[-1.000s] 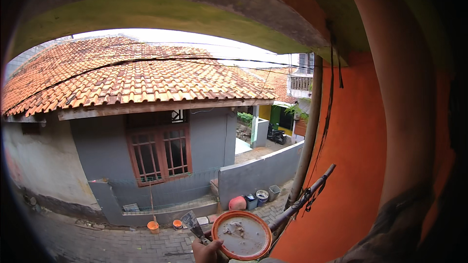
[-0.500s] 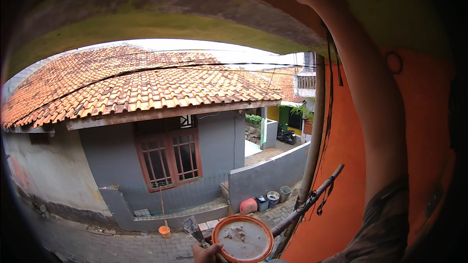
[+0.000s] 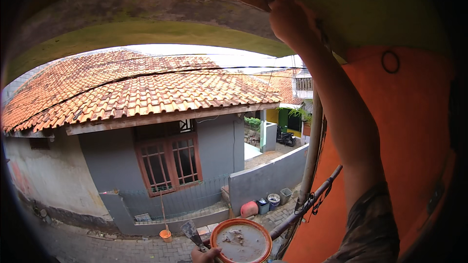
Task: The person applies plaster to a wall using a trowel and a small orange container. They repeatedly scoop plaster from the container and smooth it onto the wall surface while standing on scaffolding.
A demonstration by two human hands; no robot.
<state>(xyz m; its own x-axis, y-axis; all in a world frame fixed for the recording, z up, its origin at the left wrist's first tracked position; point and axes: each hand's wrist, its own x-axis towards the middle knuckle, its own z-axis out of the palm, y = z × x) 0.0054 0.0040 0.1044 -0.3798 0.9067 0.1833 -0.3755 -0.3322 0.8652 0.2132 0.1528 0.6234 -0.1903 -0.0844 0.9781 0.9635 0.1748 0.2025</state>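
Note:
At the lower edge my left hand (image 3: pixel 205 254) is closed round a putty knife (image 3: pixel 191 231), its flat blade pointing up and to the left. The thumb of that hand presses against the rim of a round orange tub (image 3: pixel 269 243). Greyish-white paste (image 3: pixel 239 241) with thicker lumps fills the tub. My right arm reaches high overhead, and my right hand (image 3: pixel 288 19) is closed up against the underside of a weathered beam (image 3: pixel 195 7). Its fingers are in shadow, and whatever they grip cannot be made out.
An orange wall (image 3: pixel 390 102) rises close on the right. Beside it stand an upright pipe (image 3: pixel 312 151) and a slanting pole (image 3: pixel 321 190) with dark cords. Below lies a paved lane (image 3: pixel 122 248) with buckets (image 3: pixel 263 207). A tiled-roof house (image 3: pixel 161 83) stands opposite.
My right hand has moved left and somewhat lower in the view, along the beam, so more of it shows. My left hand and the tub have stayed nearly in place.

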